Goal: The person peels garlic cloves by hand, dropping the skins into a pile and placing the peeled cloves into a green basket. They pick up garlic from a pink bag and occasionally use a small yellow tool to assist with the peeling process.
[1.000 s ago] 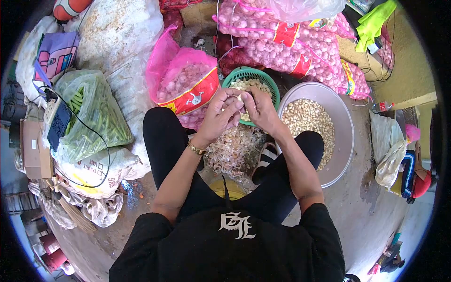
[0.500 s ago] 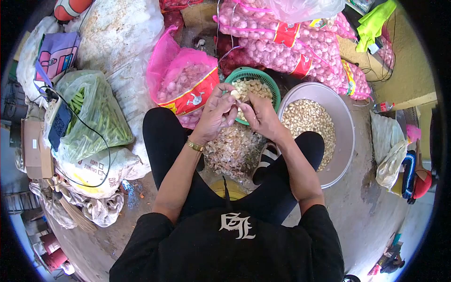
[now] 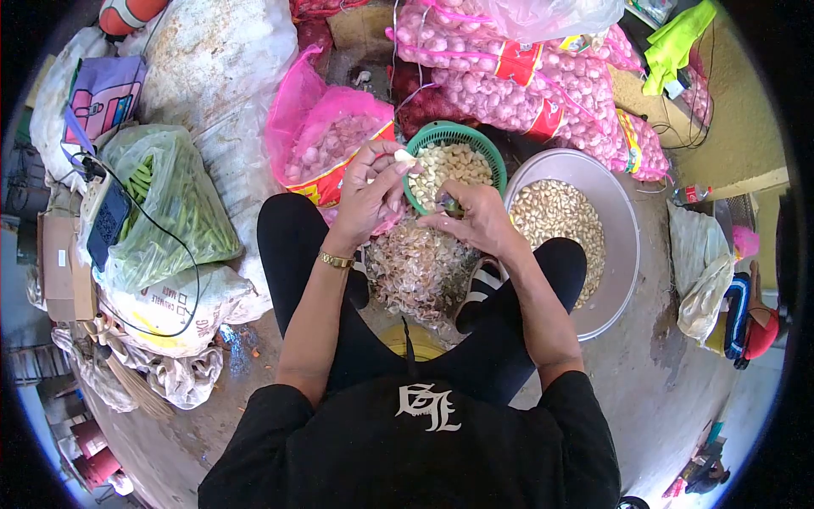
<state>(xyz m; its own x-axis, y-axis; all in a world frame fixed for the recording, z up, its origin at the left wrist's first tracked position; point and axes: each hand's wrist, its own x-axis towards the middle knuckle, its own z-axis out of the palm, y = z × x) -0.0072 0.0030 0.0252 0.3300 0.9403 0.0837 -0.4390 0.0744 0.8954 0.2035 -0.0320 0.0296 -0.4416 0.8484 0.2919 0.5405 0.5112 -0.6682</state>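
Observation:
My left hand [image 3: 371, 188] pinches a pale garlic clove [image 3: 405, 158] between thumb and fingertips, at the left rim of a green plastic basket [image 3: 439, 129]. Pale peeled garlic cloves [image 3: 462, 163] lie in that basket. Near its front edge my right hand [image 3: 476, 220] is closed, its fingers curled; what they grip is hidden, with only something small and dark showing. Below both hands spreads a heap of papery garlic skins [image 3: 414, 276]. To the right stands a wide, pale basin [image 3: 623, 246] holding many brownish cloves [image 3: 555, 216].
An opened pink mesh bag of garlic [image 3: 326, 148] lies beyond my left hand. More full garlic bags [image 3: 526, 93] are stacked behind the basket. At left are a plastic bag of green pods [image 3: 174, 208] and large white sacks [image 3: 212, 76]. My legs flank the skins.
My hands have moved apart. The left has shifted slightly left with the clove, and the right has dropped lower, uncovering more of the basket's cloves.

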